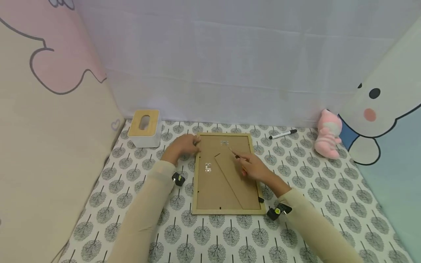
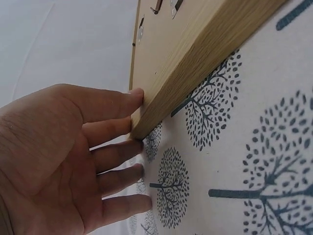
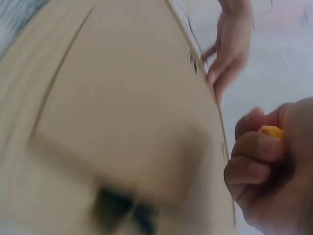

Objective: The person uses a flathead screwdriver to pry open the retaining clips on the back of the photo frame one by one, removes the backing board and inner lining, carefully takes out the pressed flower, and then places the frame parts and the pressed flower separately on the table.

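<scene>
A wooden picture frame (image 1: pixel 195 182) lies face down, its brown backing board (image 1: pixel 210 190) upward. My left hand (image 1: pixel 185 145) is at the frame's upper left corner; in the left wrist view the thumb rests on the wooden rim (image 2: pixel 195 54), with fairly straight fingers beside the corner. Above the board my right hand (image 1: pixel 253 167) grips a screwdriver (image 1: pixel 237 156) with a yellow and black handle. Its thin shaft points toward the metal hanger (image 1: pixel 224 143) at the board's top. Curled fingers hide most of the handle in the right wrist view.
Near the left side of the board is another metal hanger (image 1: pixel 208 167). A tissue box (image 1: pixel 144 140) with a wooden lid stands back left. Back right lie a marker (image 1: pixel 283 134) and a pink plush toy (image 1: pixel 327 135). The tree-patterned cloth (image 1: pixel 217 237) covers the table.
</scene>
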Demonstrator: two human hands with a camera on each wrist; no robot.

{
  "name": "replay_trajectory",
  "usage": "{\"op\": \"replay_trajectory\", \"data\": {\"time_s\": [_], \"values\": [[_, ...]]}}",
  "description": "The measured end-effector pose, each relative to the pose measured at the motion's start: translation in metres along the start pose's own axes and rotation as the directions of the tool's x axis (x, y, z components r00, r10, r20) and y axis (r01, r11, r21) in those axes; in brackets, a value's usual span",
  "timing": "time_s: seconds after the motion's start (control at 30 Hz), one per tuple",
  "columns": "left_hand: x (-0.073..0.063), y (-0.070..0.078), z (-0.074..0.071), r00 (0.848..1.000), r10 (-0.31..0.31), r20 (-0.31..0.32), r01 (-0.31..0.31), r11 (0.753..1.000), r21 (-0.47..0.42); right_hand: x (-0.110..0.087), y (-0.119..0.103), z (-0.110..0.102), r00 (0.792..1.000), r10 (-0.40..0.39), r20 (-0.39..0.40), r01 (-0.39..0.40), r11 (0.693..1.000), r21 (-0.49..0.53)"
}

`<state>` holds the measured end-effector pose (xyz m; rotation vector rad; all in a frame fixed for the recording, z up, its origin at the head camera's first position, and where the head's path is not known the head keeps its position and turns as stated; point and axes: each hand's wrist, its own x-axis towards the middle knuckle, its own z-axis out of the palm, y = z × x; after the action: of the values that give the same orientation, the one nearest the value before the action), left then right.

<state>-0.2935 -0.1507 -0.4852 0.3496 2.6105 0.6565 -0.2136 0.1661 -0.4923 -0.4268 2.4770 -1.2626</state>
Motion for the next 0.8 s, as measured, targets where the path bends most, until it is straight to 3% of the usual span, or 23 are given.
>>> {"op": "replay_trajectory", "data": {"time_s": [0.1, 0.17, 0.27, 0.37, 0.43, 0.57, 0.8], "values": [[0.001, -0.001, -0.002, 0.999, 0.003, 0.051, -0.004, 1.0, 0.006, 0.008, -0.016, 0.007, 0.992, -0.07, 0.109, 0.068, 0.997, 0.021], [0.001, -0.002, -0.003, 0.996, 0.018, 0.089, -0.018, 1.0, 0.007, 0.015, -0.024, 0.009, 0.973, -0.081, 0.216, 0.065, 0.995, 0.082], [0.0, -0.004, -0.006, 0.989, 0.044, 0.142, -0.043, 0.999, -0.017, 0.024, -0.032, 0.012, 0.925, -0.052, 0.376, -0.016, 0.984, 0.176], [-0.001, -0.006, -0.008, 0.982, 0.057, 0.181, -0.047, 0.997, -0.058, 0.032, -0.034, 0.015, 0.882, 0.019, 0.47, -0.129, 0.971, 0.202], [-0.002, -0.007, -0.009, 0.979, 0.058, 0.196, -0.045, 0.996, -0.072, 0.037, -0.034, 0.017, 0.881, 0.052, 0.471, -0.161, 0.968, 0.195], [-0.003, -0.007, -0.009, 0.98, 0.047, 0.194, -0.031, 0.996, -0.083, 0.045, -0.036, 0.02, 0.898, 0.106, 0.427, -0.197, 0.965, 0.174], [-0.004, -0.006, -0.013, 0.977, 0.049, 0.209, -0.027, 0.994, -0.108, 0.058, -0.038, 0.028, 0.919, 0.079, 0.386, -0.133, 0.984, 0.117]]}}
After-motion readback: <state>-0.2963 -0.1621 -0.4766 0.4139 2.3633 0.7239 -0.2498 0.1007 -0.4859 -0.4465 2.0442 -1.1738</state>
